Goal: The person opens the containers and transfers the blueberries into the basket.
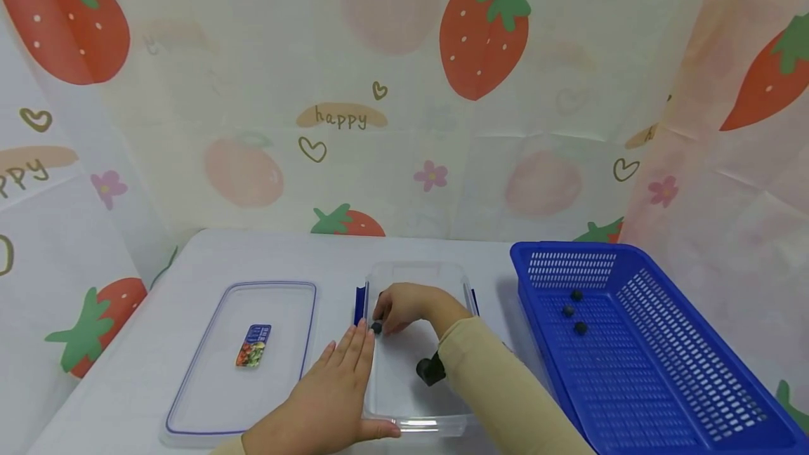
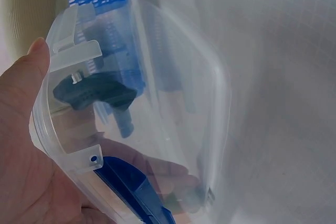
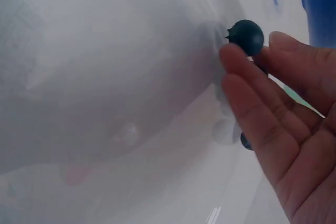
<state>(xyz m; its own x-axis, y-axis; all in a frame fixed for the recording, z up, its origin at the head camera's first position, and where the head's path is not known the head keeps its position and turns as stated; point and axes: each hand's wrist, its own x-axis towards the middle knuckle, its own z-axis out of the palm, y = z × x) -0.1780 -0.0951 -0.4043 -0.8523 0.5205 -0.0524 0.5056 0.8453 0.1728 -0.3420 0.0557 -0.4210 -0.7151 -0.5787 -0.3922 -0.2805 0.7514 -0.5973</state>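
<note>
My left hand (image 1: 329,385) rests on the left rim of a clear plastic box (image 1: 417,427), its fingers straight and its thumb over the front edge, as the left wrist view shows too. My right hand (image 1: 407,304) reaches into the box by its left wall. In the right wrist view its fingertips hold a dark blueberry (image 3: 247,38) with a small crown. A second dark berry (image 3: 245,141) shows partly behind the fingers. Near the right sleeve, inside the box, lies a black lumpy object (image 1: 431,371) whose kind I cannot tell.
A clear lid (image 1: 208,399) with a blue seal and a printed label (image 1: 253,346) lies to the left. To the right stands a blue slotted basket (image 1: 632,371) with three dark berries (image 1: 580,328) in it. Blue side clips (image 1: 360,304) stick out from the box.
</note>
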